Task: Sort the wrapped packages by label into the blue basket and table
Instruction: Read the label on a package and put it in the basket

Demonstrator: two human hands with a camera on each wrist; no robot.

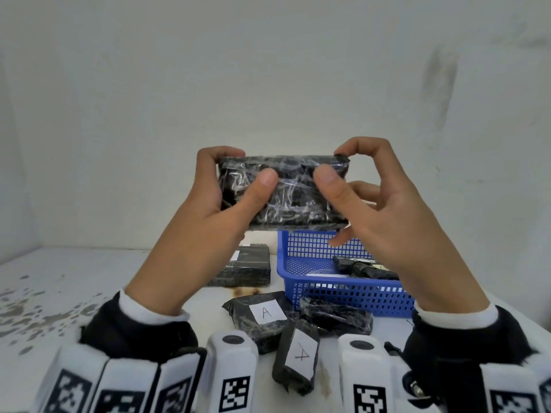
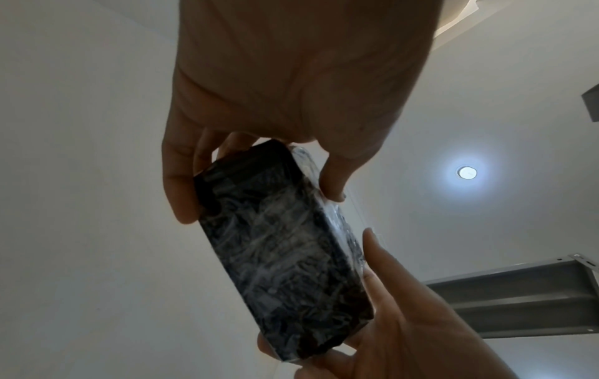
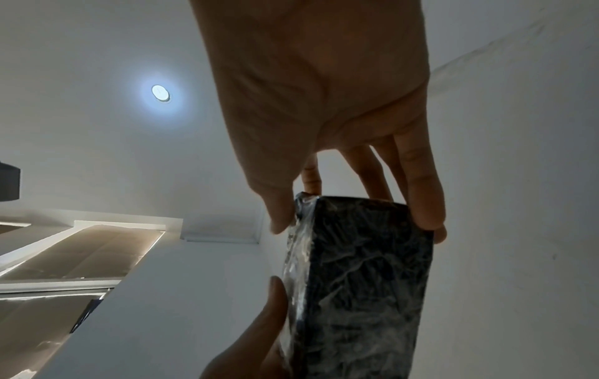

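Observation:
A black package wrapped in clear film is held up in front of the wall, above the table. My left hand grips its left end, thumb on the near face. My right hand pinches its right end between thumb and fingers. No label shows on the faces in view. The blue basket stands on the table below the right hand, with a black package inside. Two packages marked A lie in front of the basket.
Another black package with no label showing lies against the basket's front wall. A larger black package sits left of the basket. The white table is stained and speckled at the left. A wall stands close behind.

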